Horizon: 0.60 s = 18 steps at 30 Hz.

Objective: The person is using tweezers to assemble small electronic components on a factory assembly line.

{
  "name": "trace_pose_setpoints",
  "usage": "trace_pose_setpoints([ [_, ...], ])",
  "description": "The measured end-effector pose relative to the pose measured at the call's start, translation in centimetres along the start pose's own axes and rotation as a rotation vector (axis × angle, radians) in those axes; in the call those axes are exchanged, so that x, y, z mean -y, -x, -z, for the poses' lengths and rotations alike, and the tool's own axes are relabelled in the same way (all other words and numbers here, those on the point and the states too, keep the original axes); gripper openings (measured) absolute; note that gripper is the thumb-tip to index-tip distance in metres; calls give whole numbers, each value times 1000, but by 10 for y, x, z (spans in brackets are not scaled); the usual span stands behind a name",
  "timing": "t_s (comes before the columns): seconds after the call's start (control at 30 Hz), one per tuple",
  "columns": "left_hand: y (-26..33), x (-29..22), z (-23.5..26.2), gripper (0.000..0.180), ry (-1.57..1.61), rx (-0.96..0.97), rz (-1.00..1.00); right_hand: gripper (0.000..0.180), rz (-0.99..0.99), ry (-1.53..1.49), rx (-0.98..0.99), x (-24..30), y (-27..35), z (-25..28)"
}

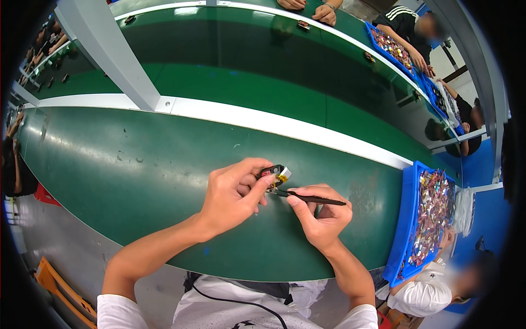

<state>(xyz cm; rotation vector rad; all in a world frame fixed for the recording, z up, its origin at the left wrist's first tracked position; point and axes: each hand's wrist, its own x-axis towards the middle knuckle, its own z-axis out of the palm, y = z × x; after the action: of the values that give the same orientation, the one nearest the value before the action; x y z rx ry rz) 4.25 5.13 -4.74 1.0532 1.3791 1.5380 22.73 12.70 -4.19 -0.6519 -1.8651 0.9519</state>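
Two hands met over the green conveyor belt point(137, 164). The left hand point(233, 194) had its fingers curled shut around a small black part point(272, 173), pinched between thumb and fingertips, with a silvery, yellow-edged tab sticking out just past the fingertips. The right hand point(320, 214) was closed in a pen-like pinch on dark tweezers point(309, 197), whose tip touched the part from below the left thumb. The part looked light, rigid and small, probably delicate at its tab; the black body seemed the safest place to grip. Out past the right hand's knuckles stood a blue bin point(406, 219) heaped with small red, silver and yellow pieces. Well beyond the fingertips, across a white divider point(274, 123), another blue tray point(378, 35) held similar pieces by another person's hands.
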Motion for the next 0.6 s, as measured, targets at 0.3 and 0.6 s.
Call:
trace_pose_setpoints([
  [0.3, 0, 0, 0, 19, -22, 1, -19, 20, -12, 73, -13, 0, -1, -2],
  [0.6, 3, -2, 2, 24, -5, 116, 34, 13, -331, -163, 7, -4, 1, 3],
])
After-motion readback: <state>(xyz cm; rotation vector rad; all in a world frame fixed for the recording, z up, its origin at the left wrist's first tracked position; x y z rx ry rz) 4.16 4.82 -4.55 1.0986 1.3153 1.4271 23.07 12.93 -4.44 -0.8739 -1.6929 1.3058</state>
